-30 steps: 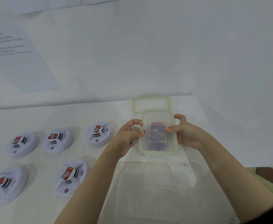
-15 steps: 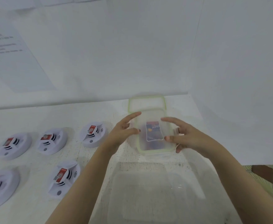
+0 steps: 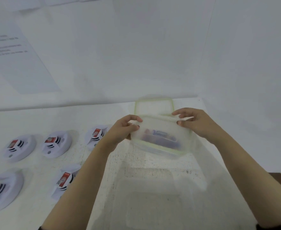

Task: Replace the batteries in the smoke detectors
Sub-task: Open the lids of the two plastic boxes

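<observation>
Several white round smoke detectors lie on the white table, each with a red battery showing, such as one [image 3: 56,144] in the back row and one [image 3: 65,181] nearer me. Both hands hold a small clear box with a green-edged lid [image 3: 160,138]. Coloured batteries show blurred through the plastic. My left hand [image 3: 123,128] grips its left end. My right hand [image 3: 193,122] grips the lid's far right corner. The lid's far edge looks tilted up off the box.
A second green-rimmed lid or box [image 3: 153,106] lies just behind the held one, against the white wall. A large clear tub [image 3: 153,196] stands in front of me between my forearms. A printed sheet [image 3: 12,55] hangs on the wall at left.
My hands went from resting loosely at the box's sides to gripping it. The lid, flat before, now appears tilted up at its far edge.
</observation>
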Action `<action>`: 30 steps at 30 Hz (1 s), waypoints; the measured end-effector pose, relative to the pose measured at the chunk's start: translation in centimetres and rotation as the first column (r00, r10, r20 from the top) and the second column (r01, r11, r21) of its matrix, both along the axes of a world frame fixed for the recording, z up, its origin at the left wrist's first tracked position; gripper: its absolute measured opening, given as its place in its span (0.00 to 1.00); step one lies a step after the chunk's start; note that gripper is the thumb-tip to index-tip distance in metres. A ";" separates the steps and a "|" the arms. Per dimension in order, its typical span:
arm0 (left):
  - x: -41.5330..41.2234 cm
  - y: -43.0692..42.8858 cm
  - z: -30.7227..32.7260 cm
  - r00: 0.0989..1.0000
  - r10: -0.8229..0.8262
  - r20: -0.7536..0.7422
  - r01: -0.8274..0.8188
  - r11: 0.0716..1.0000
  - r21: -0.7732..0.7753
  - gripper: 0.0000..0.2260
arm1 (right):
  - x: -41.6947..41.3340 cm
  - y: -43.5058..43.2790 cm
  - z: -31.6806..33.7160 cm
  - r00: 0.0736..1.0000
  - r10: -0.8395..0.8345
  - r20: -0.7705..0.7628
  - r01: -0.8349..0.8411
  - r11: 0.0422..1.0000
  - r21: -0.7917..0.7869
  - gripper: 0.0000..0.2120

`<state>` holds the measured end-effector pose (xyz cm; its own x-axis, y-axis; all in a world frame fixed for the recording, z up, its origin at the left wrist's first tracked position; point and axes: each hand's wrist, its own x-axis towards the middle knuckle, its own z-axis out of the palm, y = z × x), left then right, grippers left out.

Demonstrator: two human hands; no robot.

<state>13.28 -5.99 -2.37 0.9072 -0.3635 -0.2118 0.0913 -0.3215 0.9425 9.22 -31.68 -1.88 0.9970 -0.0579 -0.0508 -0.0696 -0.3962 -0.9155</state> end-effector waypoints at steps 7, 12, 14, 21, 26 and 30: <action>-2.6 1.5 0.1 0.999 0.048 -0.013 -0.048 0.999 0.011 0.10 | -1.1 0.8 -0.1 0.986 -0.124 -0.113 0.090 0.960 -0.266 0.22; -3.2 1.9 0.5 0.990 0.132 -0.045 -0.137 0.979 -0.148 0.14 | -3.4 -1.3 0.0 0.994 -0.048 -0.095 0.057 0.994 0.096 0.09; -3.3 2.3 0.3 0.987 0.158 -0.025 -0.159 0.954 -0.255 0.16 | -4.4 -2.4 0.0 0.995 0.072 -0.073 -0.053 0.973 0.225 0.13; -2.8 2.4 0.7 0.960 0.195 0.200 -0.095 0.901 -0.424 0.18 | -4.7 -3.1 1.0 0.987 0.125 0.098 -0.152 0.929 0.338 0.23; -1.7 1.4 3.0 0.874 0.349 0.338 -0.218 0.904 -0.369 0.12 | -1.4 -1.1 3.1 0.962 -0.135 0.238 0.055 0.947 0.315 0.05; 0.8 0.2 3.8 0.782 0.442 0.440 -0.370 0.896 -0.245 0.03 | 3.3 -0.8 3.3 0.914 -0.340 0.220 0.285 0.926 0.248 0.12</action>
